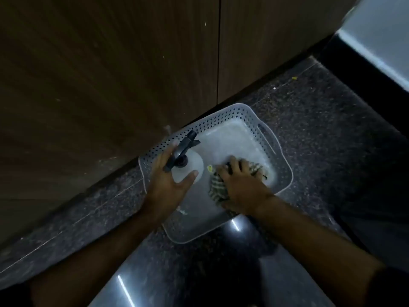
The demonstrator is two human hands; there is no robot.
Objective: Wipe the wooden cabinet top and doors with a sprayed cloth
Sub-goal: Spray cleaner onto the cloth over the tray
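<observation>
Cloth [218, 189] lies half-hidden under the right hand [242, 185].

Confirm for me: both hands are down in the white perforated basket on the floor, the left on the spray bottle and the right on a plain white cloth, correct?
Not quite. The head view shows the cloth is striped, dark and light, not plain white. The rest holds: the left hand is on the spray bottle and the right hand on the cloth, both inside the white perforated basket on the floor.
</observation>
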